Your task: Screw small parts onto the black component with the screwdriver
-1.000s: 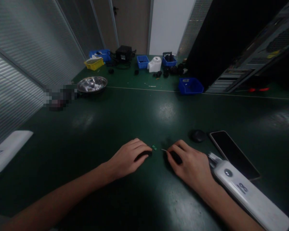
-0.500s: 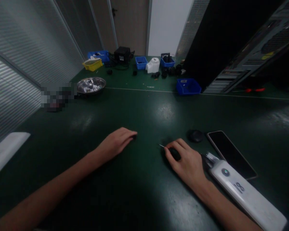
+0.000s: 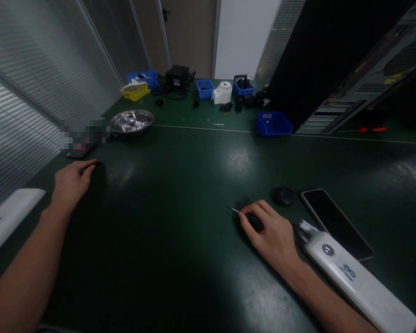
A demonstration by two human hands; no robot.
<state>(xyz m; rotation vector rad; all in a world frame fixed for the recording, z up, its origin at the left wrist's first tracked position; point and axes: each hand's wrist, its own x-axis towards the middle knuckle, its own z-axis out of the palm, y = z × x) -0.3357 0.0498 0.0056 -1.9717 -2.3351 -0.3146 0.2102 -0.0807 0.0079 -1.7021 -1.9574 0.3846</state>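
Note:
My left hand [image 3: 71, 180] is over the far left of the dark green table [image 3: 166, 199], fingers pinched together, and what they hold is hidden. Just beyond its fingertips lies a dark flat object [image 3: 79, 151], partly blurred out. On the right, my right hand [image 3: 270, 229] rests on the table with thumb and index finger closed on a thin metal-tipped tool [image 3: 235, 210]. Its slim tip points left; the rest is covered by my fingers. Beside that hand are a round black object [image 3: 284, 196] and a white elongated device [image 3: 364, 282] marked 18.
A phone [image 3: 338, 224] lies behind the white device. Another white device [image 3: 12, 217] sits at the left edge. Farther back stand a metal bowl [image 3: 149, 119] with small pieces, a blue bin [image 3: 275, 132], a yellow bin [image 3: 135, 94] and a white housing [image 3: 222, 93].
My left hand has moved from beside the tool tip to the far left. The small green piece once at its fingertips no longer shows. My right hand has barely moved.

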